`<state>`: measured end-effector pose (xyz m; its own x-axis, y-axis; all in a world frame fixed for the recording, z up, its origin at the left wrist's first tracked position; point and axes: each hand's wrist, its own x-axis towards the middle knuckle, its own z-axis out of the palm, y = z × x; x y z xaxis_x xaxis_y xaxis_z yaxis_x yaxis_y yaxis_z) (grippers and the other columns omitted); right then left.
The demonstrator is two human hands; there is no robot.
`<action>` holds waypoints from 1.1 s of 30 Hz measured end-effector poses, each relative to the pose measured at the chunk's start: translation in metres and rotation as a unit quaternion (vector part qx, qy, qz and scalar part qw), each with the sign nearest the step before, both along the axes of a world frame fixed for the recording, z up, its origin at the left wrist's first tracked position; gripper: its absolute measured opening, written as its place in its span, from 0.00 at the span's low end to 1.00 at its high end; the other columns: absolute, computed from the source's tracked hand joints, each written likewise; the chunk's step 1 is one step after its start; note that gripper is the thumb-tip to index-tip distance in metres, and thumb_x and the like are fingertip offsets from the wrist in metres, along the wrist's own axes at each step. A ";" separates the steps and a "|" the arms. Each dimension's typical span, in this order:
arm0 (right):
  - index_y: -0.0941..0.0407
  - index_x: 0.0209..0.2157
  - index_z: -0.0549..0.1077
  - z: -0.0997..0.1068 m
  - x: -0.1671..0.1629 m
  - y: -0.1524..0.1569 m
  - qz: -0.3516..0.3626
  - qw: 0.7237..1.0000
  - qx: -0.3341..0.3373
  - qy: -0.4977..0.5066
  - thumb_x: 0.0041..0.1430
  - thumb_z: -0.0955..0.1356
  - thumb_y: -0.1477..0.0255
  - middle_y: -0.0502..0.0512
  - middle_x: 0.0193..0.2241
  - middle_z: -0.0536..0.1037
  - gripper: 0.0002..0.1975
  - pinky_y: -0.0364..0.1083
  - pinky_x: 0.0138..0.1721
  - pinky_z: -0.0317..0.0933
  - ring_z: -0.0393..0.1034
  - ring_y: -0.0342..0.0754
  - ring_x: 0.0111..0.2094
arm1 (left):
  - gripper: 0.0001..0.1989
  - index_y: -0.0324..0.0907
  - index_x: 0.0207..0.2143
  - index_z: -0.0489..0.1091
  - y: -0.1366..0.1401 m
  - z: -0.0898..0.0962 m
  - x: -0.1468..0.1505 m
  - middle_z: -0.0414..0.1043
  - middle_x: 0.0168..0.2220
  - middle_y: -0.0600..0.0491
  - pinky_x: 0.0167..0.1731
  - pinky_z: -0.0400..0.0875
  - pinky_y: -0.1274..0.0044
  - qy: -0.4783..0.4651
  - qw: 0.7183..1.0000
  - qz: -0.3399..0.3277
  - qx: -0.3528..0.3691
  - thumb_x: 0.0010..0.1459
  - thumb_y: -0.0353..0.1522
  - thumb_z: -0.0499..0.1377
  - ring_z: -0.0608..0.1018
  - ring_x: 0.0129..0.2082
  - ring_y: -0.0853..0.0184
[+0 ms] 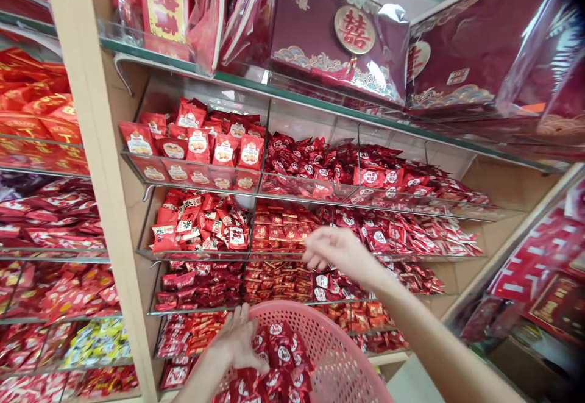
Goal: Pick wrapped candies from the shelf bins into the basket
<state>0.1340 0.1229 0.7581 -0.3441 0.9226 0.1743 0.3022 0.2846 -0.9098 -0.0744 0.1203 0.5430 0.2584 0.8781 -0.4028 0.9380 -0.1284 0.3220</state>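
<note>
A pink perforated plastic basket (pixel 340 351) stands low in front of me, with red wrapped candy packets (pixel 286 354) heaped in it. My left hand (pixel 237 339) lies over the basket's left rim, fingers stretched and spread, its thumb reaching inward over the packets. In front of the middle shelves, my right hand (pixel 338 250) is raised with its fingers curled in. Whatever it may hold is hidden. Behind it are gold-and-red packets (pixel 278 229) and dark red packets (pixel 379 235) in shelf compartments.
A glass shelf (pixel 247 83) above carries maroon gift bags (pixel 338 37). White-labelled red packets (pixel 189 217) and cookie packets (pixel 196 141) fill compartments at left. A wooden post (pixel 98 147) separates another rack holding yellow packets (pixel 98 342). Hanging red goods (pixel 530 256) are at right.
</note>
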 end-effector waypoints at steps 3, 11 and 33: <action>0.59 0.30 0.71 0.054 0.003 0.025 -0.148 0.964 0.210 -0.064 0.54 0.65 0.67 0.54 0.22 0.75 0.09 0.44 0.25 0.62 0.69 0.43 0.21 | 0.59 0.35 0.61 0.53 -0.002 0.002 0.001 0.33 0.65 0.36 0.61 0.37 0.61 0.000 1.000 0.001 0.001 0.28 0.55 0.61 0.38 0.64 0.46; 0.63 0.45 0.66 0.115 -0.011 0.096 -0.382 0.805 0.279 -0.358 0.49 0.69 0.60 0.71 0.42 0.72 0.26 0.56 0.43 0.61 0.68 0.61 0.45 | 0.60 0.33 0.62 0.51 -0.006 0.010 0.003 0.31 0.65 0.37 0.62 0.36 0.61 0.012 1.000 0.001 -0.011 0.29 0.55 0.62 0.36 0.64 0.47; 0.56 0.44 0.65 0.090 0.017 0.051 -0.003 0.976 0.170 0.138 0.53 0.63 0.61 0.56 0.32 0.77 0.18 0.44 0.31 0.65 0.71 0.45 0.31 | 0.53 0.36 0.57 0.60 -0.003 -0.004 0.000 0.39 0.65 0.38 0.62 0.39 0.62 -0.018 0.999 0.020 0.027 0.28 0.52 0.62 0.40 0.64 0.45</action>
<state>0.1511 0.1741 0.8486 -0.2363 0.7968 0.5562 0.0610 0.5834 -0.8099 -0.0747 0.1168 0.5386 0.2372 0.9078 -0.3459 0.9303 -0.1097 0.3501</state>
